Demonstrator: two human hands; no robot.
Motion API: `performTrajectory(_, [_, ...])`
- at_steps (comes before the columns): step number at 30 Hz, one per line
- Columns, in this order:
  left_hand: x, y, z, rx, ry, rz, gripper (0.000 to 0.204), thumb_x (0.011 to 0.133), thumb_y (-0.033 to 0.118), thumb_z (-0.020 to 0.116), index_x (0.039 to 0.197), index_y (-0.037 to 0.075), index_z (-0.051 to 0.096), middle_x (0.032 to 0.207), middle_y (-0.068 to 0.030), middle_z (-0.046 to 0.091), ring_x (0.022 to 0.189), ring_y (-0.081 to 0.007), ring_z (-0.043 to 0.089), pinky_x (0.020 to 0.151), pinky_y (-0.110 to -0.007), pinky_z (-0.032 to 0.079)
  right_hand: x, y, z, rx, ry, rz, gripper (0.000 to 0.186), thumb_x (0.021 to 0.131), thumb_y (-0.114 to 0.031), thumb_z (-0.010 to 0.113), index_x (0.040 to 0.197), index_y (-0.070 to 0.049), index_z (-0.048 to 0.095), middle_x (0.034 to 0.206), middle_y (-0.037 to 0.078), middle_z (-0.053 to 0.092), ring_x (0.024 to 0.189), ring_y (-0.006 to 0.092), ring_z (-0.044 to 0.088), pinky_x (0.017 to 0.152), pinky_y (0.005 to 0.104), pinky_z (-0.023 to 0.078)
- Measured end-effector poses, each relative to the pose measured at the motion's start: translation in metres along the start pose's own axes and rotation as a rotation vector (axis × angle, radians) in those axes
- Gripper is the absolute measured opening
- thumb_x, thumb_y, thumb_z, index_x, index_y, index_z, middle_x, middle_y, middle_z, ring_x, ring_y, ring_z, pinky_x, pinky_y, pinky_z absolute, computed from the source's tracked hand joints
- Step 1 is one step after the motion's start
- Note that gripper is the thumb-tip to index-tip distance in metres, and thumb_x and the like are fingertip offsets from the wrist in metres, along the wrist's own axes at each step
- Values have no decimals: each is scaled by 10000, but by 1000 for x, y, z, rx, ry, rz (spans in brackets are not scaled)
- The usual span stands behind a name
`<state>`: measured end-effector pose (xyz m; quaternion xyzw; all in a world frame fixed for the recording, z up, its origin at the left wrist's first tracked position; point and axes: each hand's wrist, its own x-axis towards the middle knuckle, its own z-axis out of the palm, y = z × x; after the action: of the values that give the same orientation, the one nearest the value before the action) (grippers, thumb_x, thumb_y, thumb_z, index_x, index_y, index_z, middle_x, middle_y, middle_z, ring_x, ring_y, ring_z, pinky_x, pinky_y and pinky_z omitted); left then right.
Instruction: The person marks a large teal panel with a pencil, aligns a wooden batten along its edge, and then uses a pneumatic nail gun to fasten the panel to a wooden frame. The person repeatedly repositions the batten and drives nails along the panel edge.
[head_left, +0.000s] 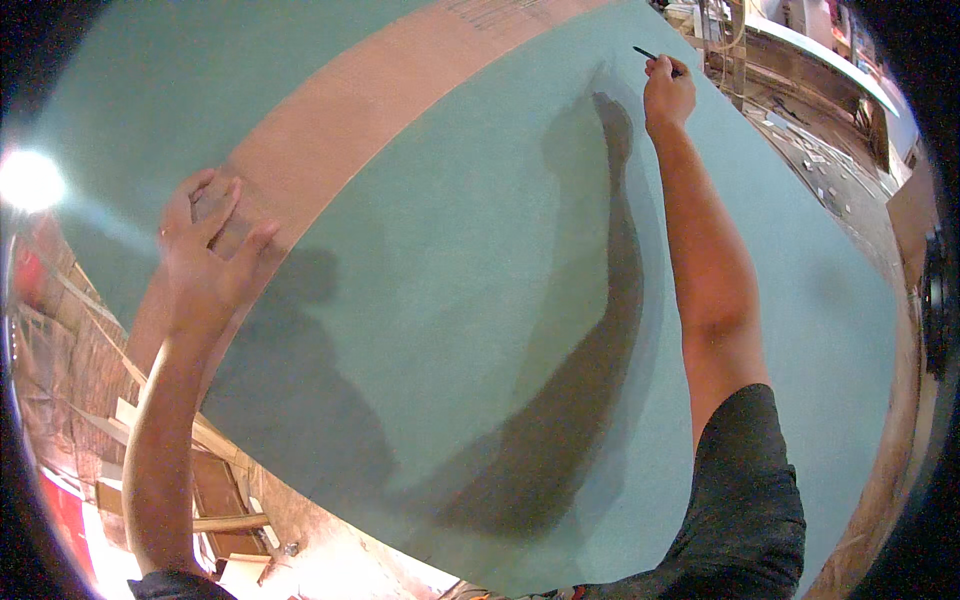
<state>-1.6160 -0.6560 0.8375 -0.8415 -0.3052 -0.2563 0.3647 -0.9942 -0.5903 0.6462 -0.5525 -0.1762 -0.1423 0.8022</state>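
Note:
A large green board fills most of the view. Across its left side, from lower left to the far edge, runs a long flat brown strip with dark lines marked at its far end. My left hand rests on this strip with the fingers spread. At the far right of the board, my right hand grips a slim dark pen, which points to the left. Whether the pen touches the board I cannot tell. Shadows of my arm and upper body fall across the green surface.
A bright lamp glares at the left edge. Wooden pieces lie below the board at lower left. Small scraps litter the floor at the upper right, near a long white-topped bench.

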Motion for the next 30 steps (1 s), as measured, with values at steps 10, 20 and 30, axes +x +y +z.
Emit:
performTrajectory(10, [-20, 20, -30, -62, -25, -123, 650, 787, 401, 918, 1289, 21, 758, 1496, -200, 529, 1376, -431, 489, 1156, -564, 420, 30, -48, 40, -545, -186, -160, 359, 1038, -434, 641, 1246, -170, 770, 1108, 89, 819, 1077, 321, 769, 929, 454, 570])
performTrajectory(20, [-12, 26, -33, -40, -41, -87, 590, 774, 313, 915, 1281, 49, 765, 1467, -187, 543, 1341, -419, 511, 1150, -563, 402, 90, -35, 92, -719, -441, -354, 388, 1032, -450, 602, 1226, -163, 778, 1236, 149, 776, 1182, 413, 709, 1031, 522, 534])
performTrajectory(30, [-15, 28, -28, -29, 10, -104, 638, 752, 303, 942, 1320, 87, 747, 1467, -159, 571, 1344, -403, 534, 1161, -543, 409, -94, -178, -20, -452, -655, -560, 256, 1070, -181, 555, 1203, -84, 751, 1056, 81, 822, 1036, 315, 770, 922, 427, 582])
